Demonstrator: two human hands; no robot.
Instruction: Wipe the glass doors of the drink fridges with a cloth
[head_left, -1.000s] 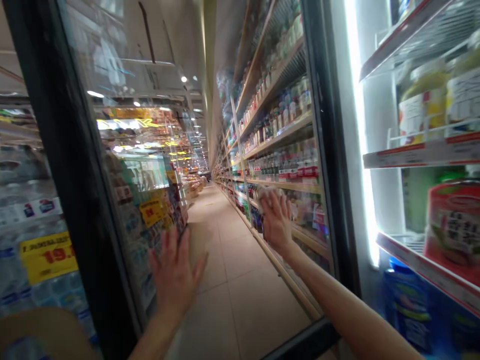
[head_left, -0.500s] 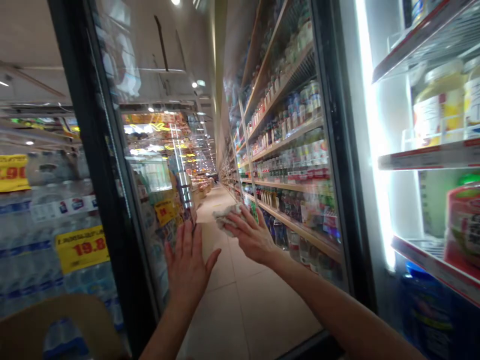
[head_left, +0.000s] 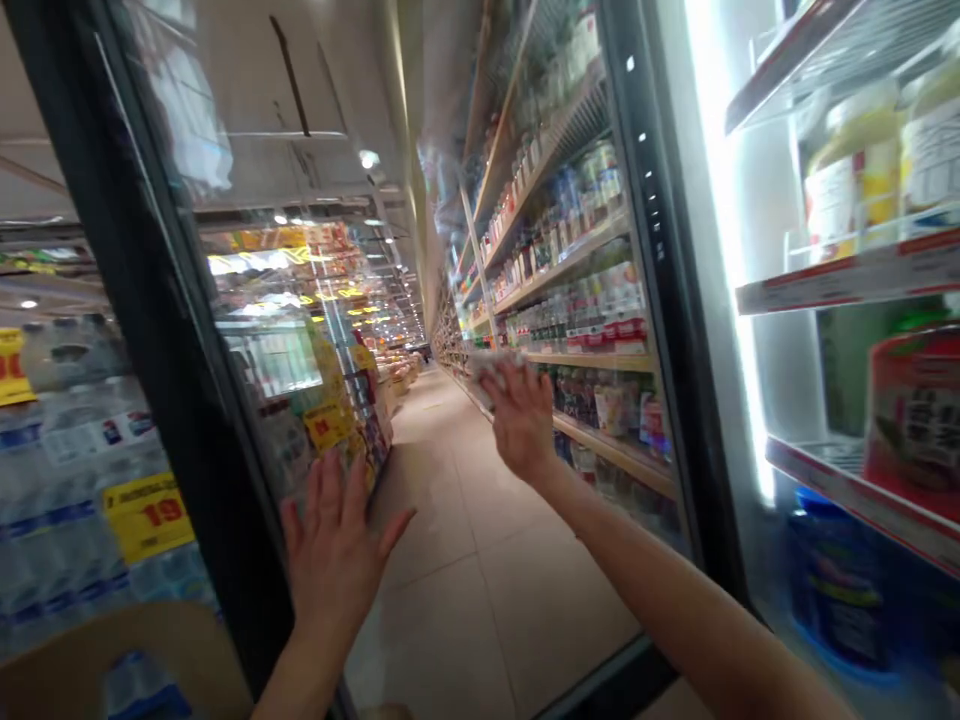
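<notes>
Between our left hand [head_left: 336,545] and right hand [head_left: 523,425], we have clear glass [head_left: 439,490]; the black door frame [head_left: 191,400] bars us at nine o'clock and at three.

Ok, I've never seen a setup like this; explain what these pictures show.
There's no machine here: a person works bare-handed, seen by one camera worn on the head, looking forward and down. In front is a black-framed glass door. The left hand is spread toward it, holding nothing visible; the right hand holds a pale, blurred cloth up to it. To the right, lit shelves carry yellow drink bottles and a red package. At left, a yellow price sign sits in front of clear plastic bottles.
</notes>
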